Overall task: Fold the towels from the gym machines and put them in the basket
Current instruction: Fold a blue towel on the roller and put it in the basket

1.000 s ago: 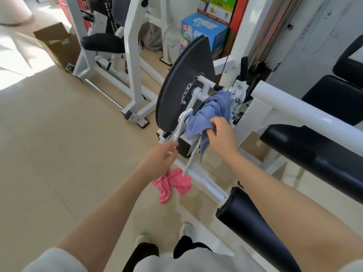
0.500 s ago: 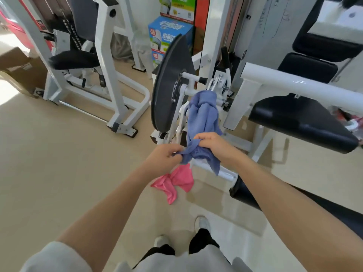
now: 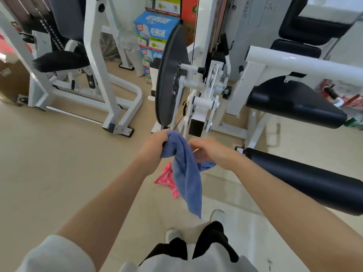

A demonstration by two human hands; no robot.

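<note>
A blue towel [image 3: 187,175] hangs bunched in the air in front of me, its long end drooping toward my feet. My left hand [image 3: 157,143] is shut on its upper end. My right hand [image 3: 208,152] is blurred and grips another part of the towel that shows just under the wrist. A pink towel [image 3: 168,178] lies crumpled on the floor behind the blue one, partly hidden by it. The white gym machine [image 3: 204,89] with the black weight disc [image 3: 169,75] stands just beyond my hands, bare of towels. No basket is in view.
A black roller pad [image 3: 306,177] juts out at the right, close to my right forearm. A black seat pad [image 3: 290,103] sits above it. Another white machine frame [image 3: 102,71] stands at the left, with blue cartons [image 3: 155,34] behind. Tan floor stretches to the left.
The blue towel has come off the machine's bar and been drawn down and toward me. It now hangs free between both hands, and the view has tilted a little.
</note>
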